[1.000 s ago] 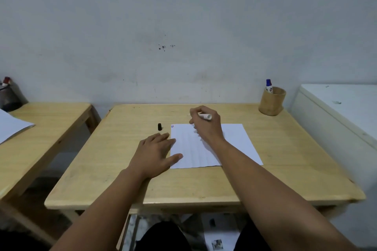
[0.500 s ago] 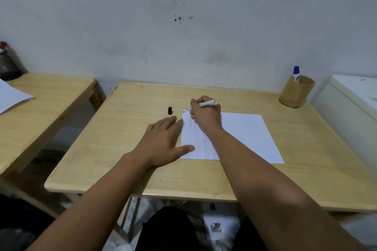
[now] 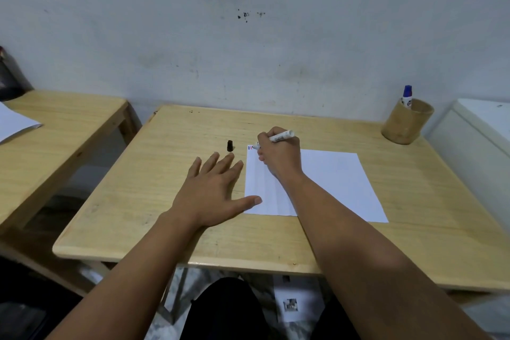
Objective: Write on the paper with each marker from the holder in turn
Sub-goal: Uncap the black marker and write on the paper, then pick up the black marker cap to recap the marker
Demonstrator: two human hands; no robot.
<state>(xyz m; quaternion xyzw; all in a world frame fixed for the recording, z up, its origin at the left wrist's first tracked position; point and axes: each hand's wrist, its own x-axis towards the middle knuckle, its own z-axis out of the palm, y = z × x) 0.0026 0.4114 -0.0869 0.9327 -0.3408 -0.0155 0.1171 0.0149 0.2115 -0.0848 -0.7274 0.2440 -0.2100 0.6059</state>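
Now the big wooden tabletop [image 3: 171,201] holds everything, and both hands rest on it. White paper [image 3: 331,182] lies under the right hand [image 3: 280,157]. Its near left corner sits just under the left thumb.

Far off to the right of the right fingers [image 3: 262,138], at the back corner, stands the round holder [image 3: 405,125]. One blue-capped marker [image 3: 406,94] sticks up out of it.

The left hand [image 3: 212,193] lies flat, its fingers spread wide on the wood just left of the paper. Only the thumb tip touches the sheet.

The right fingers are curled and pinching a white marker [image 3: 280,136]. Its tip points down at the far left corner of the paper, right beside some tiny red and blue marks [image 3: 250,147]. I cannot tell if the tip touches the sheet yet.

A small black cap [image 3: 229,145] stands just beyond the left fingertips, apart from the paper.

To do this step well, I think the left thumb should press down so the sheet cannot slide. The marker should make a short, light line next to the marks, not on top of them. The cap is close, so it should be easy to put back on.
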